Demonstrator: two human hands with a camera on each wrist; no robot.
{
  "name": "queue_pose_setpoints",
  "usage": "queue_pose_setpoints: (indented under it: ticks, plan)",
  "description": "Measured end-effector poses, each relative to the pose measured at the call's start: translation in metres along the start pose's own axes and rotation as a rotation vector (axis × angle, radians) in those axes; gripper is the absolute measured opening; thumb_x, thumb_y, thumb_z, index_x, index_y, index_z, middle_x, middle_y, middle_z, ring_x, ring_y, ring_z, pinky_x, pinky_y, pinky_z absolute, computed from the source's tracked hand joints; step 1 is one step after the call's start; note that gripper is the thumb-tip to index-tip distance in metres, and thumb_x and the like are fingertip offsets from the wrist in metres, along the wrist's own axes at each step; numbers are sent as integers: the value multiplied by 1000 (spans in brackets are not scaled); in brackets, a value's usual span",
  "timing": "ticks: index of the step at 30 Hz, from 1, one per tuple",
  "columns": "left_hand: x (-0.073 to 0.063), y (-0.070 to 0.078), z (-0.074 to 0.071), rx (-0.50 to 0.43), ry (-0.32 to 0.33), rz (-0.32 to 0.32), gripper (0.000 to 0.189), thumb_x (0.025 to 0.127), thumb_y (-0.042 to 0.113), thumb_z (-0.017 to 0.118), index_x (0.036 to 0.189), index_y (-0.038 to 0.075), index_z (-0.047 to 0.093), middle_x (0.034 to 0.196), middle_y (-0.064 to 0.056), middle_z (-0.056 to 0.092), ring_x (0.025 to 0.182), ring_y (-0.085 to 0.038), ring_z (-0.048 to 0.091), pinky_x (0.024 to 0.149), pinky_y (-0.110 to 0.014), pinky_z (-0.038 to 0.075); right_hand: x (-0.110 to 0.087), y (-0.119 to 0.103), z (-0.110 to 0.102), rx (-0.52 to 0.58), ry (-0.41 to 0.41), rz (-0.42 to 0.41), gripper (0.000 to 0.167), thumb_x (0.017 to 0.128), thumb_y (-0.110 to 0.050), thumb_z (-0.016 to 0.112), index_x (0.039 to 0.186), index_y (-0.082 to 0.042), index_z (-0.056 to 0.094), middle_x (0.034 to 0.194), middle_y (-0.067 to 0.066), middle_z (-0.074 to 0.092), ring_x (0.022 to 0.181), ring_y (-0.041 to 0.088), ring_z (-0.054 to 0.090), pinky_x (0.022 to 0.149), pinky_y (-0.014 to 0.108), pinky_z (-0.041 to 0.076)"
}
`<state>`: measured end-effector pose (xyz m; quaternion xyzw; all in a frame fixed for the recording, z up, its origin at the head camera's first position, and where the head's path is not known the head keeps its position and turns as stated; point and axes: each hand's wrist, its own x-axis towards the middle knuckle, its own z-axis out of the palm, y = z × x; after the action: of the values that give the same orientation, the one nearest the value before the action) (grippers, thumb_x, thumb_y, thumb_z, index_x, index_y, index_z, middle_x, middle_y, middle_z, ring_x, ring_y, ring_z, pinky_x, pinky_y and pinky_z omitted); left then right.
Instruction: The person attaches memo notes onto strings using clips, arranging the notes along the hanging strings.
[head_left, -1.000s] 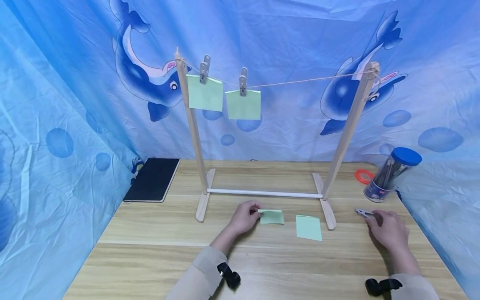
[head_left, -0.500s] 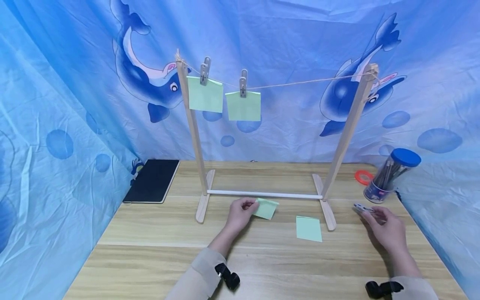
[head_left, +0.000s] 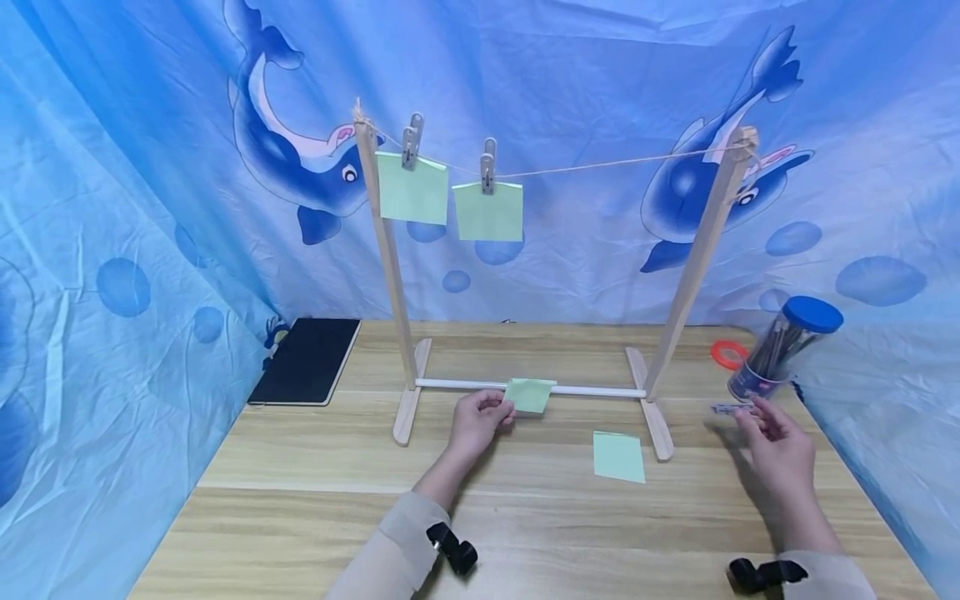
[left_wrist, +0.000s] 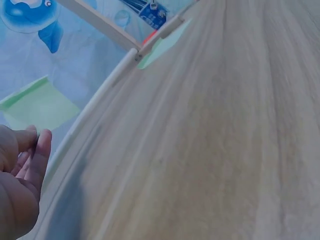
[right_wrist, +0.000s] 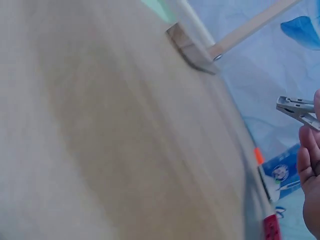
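Note:
My left hand (head_left: 477, 422) pinches a green sticky note (head_left: 529, 395) by its left side, held up off the table in front of the rack's white crossbar (head_left: 600, 391). In the left wrist view the same note rises above thumb and fingertips. At the right, my right hand (head_left: 782, 446) holds a grey clothespin (right_wrist: 296, 107) between thumb and fingers, above the table. Another green note (head_left: 618, 457) lies on the table between the hands. Two green notes, a left one (head_left: 412, 190) and a right one (head_left: 488, 213), hang from the string, each under a grey clothespin.
The wooden rack has a left post (head_left: 391, 267) and a right post (head_left: 697, 258), with string (head_left: 600, 165) tied between them. A blue-lidded jar of pencils (head_left: 780, 350) and a red ring (head_left: 728, 354) stand back right. A black notebook (head_left: 306, 360) lies back left.
My left hand has raised the green note off the table and moved it back toward the crossbar. My right hand has lifted slightly with the clothespin, which now points left.

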<state>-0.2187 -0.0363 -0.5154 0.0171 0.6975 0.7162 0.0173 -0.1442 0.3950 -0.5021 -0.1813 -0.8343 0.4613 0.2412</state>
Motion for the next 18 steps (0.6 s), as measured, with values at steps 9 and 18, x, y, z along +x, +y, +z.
queue_pose_setpoints:
  ticks: [9, 18]
  plan:
    - [-1, 21, 3, -150, 2, -13, 22, 93, -2, 70, 112, -11, 67, 91, -20, 74, 72, -18, 74, 75, -32, 65, 3, -20, -5, 100, 8, -52, 39, 99, -21, 69, 132, 0, 65, 82, -27, 64, 74, -13, 58, 62, 1, 46]
    - [2, 48, 8, -159, 25, 3, 21, 96, -1, 66, 113, -14, 65, 95, -23, 74, 77, -20, 75, 76, -32, 65, 4, -40, -11, 38, -77, -172, 44, 100, -25, 67, 135, 1, 62, 90, -24, 69, 81, -12, 61, 65, 2, 48]
